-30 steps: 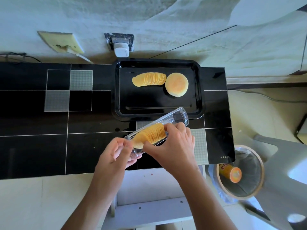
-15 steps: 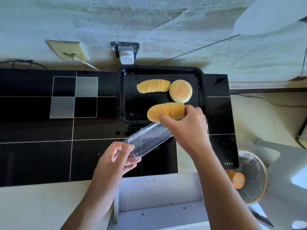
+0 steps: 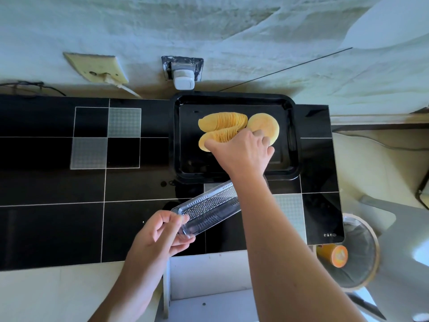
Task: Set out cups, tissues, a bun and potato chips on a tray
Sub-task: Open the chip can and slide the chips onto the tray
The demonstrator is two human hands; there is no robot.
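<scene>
A black tray lies at the back of the black tiled counter. On it sit a row of potato chips and a round bun to their right. My right hand is over the tray, shut on a second stack of chips set just in front of the first row. My left hand grips the near end of a clear plastic chip sleeve, which looks empty and lies tilted over the counter in front of the tray. No cups or tissues are in view.
A bin with an orange chip can in it stands at the right of the counter. A wall socket with a white plug is behind the tray. A white shelf sits below the counter's front edge.
My right hand lifted the chip stack out of the clear sleeve and carried it forward onto the tray, beside the first row. My left hand kept hold of the emptied sleeve.
</scene>
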